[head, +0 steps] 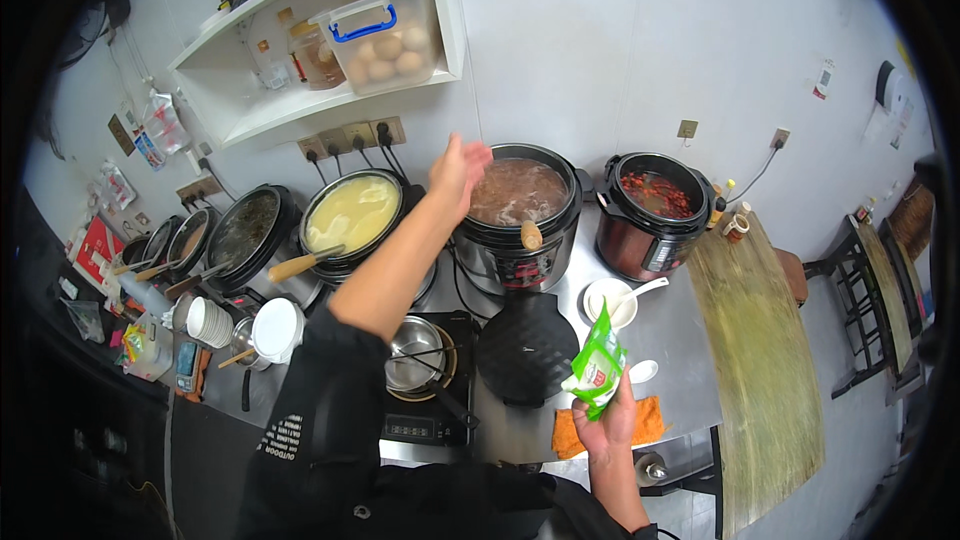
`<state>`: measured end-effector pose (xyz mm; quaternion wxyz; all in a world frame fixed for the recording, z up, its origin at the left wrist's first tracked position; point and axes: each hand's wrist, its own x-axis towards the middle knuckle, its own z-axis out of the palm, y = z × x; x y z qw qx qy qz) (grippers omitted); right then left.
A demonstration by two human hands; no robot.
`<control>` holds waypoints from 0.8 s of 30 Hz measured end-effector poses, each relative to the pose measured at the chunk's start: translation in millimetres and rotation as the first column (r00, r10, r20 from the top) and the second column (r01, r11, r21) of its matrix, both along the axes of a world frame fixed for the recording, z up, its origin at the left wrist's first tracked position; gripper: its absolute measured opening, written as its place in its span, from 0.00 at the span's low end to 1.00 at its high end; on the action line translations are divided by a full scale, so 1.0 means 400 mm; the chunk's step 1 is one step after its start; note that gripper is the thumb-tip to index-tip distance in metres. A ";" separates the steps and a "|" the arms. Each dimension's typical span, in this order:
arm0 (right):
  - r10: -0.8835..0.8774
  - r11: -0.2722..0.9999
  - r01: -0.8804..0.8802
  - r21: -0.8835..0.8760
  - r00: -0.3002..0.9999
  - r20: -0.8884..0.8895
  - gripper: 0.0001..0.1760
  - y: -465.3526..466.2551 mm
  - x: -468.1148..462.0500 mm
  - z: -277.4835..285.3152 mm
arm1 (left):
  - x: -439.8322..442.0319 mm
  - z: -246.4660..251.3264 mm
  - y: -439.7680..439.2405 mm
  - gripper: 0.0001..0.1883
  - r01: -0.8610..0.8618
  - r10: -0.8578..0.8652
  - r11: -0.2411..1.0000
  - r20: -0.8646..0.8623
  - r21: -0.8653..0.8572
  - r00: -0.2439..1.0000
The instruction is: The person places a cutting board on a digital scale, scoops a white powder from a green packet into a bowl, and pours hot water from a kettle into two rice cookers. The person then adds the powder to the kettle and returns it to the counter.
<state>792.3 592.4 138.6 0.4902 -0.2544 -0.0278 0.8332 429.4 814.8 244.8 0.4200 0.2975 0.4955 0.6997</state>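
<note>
My left hand point(459, 169) is raised at the left rim of an electric cooker pot point(517, 191) of brownish liquid, its fingers extended and holding nothing. A wooden ladle handle point(531, 235) leans over that pot's front rim. In my right hand point(607, 416) is a green and white plastic packet point(598, 371), above an orange cloth point(649, 420). Just beyond the packet stands a white bowl point(592, 298) with a white spoon point(639, 289) in it. A second white spoon point(643, 370) lies on the steel counter. The round black lid point(527, 349) is left of the packet.
A pot of yellow liquid point(356, 206) and several more pots line the wall at left. An induction cooker point(409, 429) bears a steel saucepan point(412, 371). A pot with red pieces point(656, 195) stands right, beside a wooden tabletop point(765, 360). A shelf point(300, 116) hangs above.
</note>
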 end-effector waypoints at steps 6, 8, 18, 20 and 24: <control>0.242 0.970 -0.242 -0.005 0.970 -0.025 0.24 -0.029 -0.095 -0.036 | 0.055 -0.128 -0.510 0.35 0.194 -0.169 0.981 0.490 -0.001 0.855; 0.337 0.941 -0.337 0.006 0.941 -0.029 0.24 -0.061 -0.145 -0.042 | 0.051 -0.160 -0.647 0.34 0.151 -0.122 0.989 0.572 -0.002 0.811; 0.658 0.752 -0.658 -0.033 0.748 0.084 0.23 -0.404 -0.500 -0.016 | -0.199 -0.271 -1.331 0.32 -0.114 -0.056 0.968 0.636 0.222 0.769; 0.703 0.711 -0.703 0.007 0.711 -0.013 0.22 -0.509 -0.589 -0.031 | -0.288 -0.284 -1.508 0.31 -0.169 -0.035 0.951 0.631 0.259 0.775; 0.763 0.642 -0.767 -0.011 0.641 -0.081 0.22 -0.706 -0.751 -0.053 | -0.402 -0.298 -1.818 0.30 -0.373 0.138 0.901 0.669 0.221 0.731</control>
